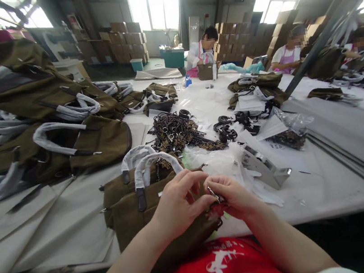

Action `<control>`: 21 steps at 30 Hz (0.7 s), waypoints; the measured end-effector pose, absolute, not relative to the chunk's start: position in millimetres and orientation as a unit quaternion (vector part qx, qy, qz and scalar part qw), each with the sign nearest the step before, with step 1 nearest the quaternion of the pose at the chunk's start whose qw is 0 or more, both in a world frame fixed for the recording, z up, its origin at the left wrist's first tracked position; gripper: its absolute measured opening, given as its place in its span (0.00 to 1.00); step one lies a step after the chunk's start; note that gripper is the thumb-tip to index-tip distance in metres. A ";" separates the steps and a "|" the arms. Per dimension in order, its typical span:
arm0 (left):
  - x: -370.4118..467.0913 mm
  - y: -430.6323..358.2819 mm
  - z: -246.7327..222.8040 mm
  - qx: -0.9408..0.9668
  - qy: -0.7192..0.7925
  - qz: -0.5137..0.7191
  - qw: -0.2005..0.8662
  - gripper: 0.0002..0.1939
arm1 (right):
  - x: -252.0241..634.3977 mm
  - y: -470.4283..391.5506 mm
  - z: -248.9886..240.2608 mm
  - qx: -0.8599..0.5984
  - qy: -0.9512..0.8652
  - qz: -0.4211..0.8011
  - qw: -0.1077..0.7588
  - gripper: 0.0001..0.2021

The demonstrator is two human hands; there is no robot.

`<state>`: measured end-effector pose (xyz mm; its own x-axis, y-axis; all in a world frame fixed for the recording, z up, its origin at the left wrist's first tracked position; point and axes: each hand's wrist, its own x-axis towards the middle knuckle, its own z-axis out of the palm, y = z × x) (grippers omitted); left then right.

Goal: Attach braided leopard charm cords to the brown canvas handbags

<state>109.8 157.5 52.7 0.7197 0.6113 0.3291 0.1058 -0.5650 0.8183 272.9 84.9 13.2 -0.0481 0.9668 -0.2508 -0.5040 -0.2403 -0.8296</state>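
Observation:
An olive-brown handbag [130,228] lies in front of me, its two handles [146,160] wrapped in white film. At the bag's right end, both my hands meet on a small silver metal clasp [214,194]. My right hand [233,195] pinches the clasp between thumb and fingers. My left hand [180,198] is curled, its thumb pressed against the clasp and its index finger reaching to my right fingertips. Below the clasp hangs a dark red piece [217,211], blurred. Behind the bag lies a heap of dark chains [174,130] with rings and patterned tags.
Several olive bags [44,107] are piled at the left. To my right stands a metal holder [263,167] among white plastic and paper. Black coiled straps [226,127] lie beyond. A slanted pole [315,48] rises at the right. Co-workers [202,58] sit across the table.

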 end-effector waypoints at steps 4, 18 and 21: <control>109.3 172.2 59.5 0.880 0.137 0.279 0.360 0.04 | 269.5 84.8 8.5 -0.405 -0.257 0.703 0.525 0.19; 104.1 189.0 62.2 0.870 0.267 0.168 0.380 0.10 | 274.8 84.1 3.4 -0.472 -0.400 0.623 0.479 0.18; 102.6 188.0 62.1 0.871 0.270 0.172 0.372 0.10 | 272.1 86.9 -0.8 -0.474 -0.337 0.634 0.509 0.19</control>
